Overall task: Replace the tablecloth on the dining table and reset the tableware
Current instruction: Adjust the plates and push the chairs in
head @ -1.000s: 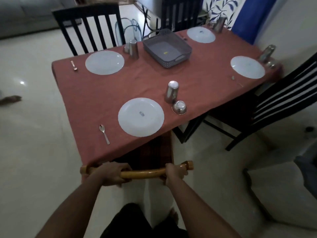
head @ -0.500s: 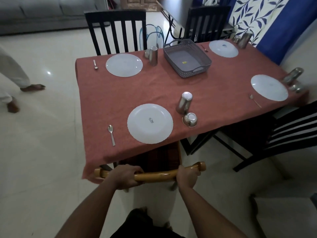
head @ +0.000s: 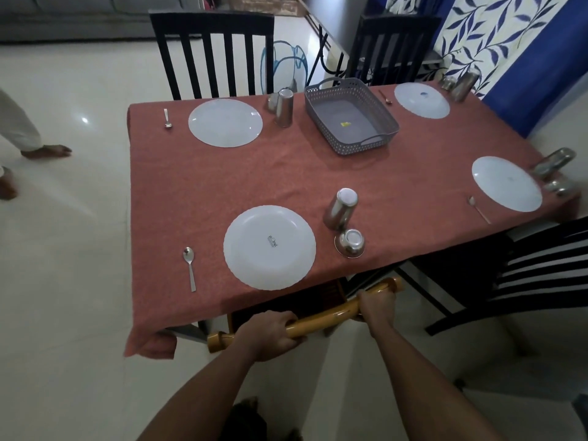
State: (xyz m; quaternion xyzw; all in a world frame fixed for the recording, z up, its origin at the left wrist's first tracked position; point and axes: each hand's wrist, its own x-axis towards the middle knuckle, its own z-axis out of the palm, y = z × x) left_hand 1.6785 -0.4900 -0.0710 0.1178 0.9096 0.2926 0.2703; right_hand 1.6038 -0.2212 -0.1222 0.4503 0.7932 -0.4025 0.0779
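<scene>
Now you are gripping the chair rail (head: 321,319) with both hands, left hand (head: 270,335) and right hand (head: 377,308) curled round it, beside the desk (head: 222,173).

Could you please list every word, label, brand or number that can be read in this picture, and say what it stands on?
Nearest white plate: a small dark printed mark at its centre, too small and blurred to read.
Far right plate: a bluish spot, not legible.
Grey basket: a yellow scrap inside, no readable text.
Nothing else bears writing.
</scene>
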